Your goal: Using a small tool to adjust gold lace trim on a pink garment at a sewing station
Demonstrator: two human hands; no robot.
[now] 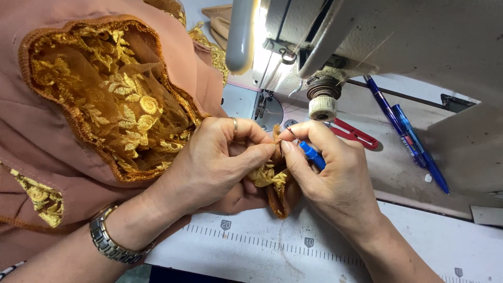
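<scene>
A brown garment [173, 57] with a gold embroidered lace panel [115, 99] lies across the left side of the sewing table. My left hand [215, 162], with a ring and a metal wristwatch [107, 241], pinches a folded edge of the lace fabric [270, 178]. My right hand [330, 173] holds a blue-handled seam ripper [310, 153], its metal tip touching the fabric edge between my thumbs.
A white sewing machine [398, 36] with a lit lamp [243, 31] looms above. Red thread snips [356, 135] and two blue pens [403, 131] lie on the machine bed. A printed ruler scale [293, 243] runs along the white table front.
</scene>
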